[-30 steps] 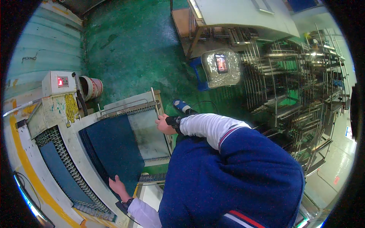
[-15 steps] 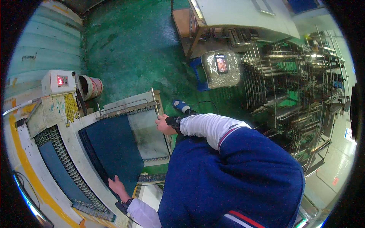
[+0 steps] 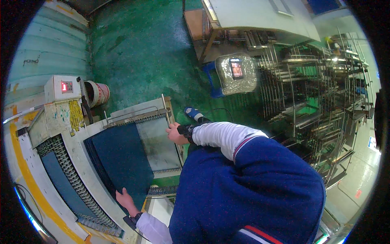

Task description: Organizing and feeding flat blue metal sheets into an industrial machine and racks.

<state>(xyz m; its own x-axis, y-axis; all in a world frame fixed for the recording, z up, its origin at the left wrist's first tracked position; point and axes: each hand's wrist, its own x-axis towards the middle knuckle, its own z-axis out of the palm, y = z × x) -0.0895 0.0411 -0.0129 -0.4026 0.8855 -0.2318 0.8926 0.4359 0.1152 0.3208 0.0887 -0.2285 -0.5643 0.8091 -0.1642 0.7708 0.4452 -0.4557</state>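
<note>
The left hand (image 3: 125, 200) is touching flat, dark-blue rectangular sheets (image 3: 122, 152) just ahead; the right hand (image 3: 176, 133) is resting curled beside a silvery metal rod (image 3: 164, 101); I cannot tell if either is gripping.

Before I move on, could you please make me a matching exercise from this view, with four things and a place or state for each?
Column one
1. Left hand
2. Right hand
3. Phone
4. Control box

Column two
A. On the plastic-covered stool
B. White, with a red display lit
C. At the dark blue panels
D. Beside the upright metal bar

Pairs: 1-C, 2-D, 3-A, 4-B
</note>
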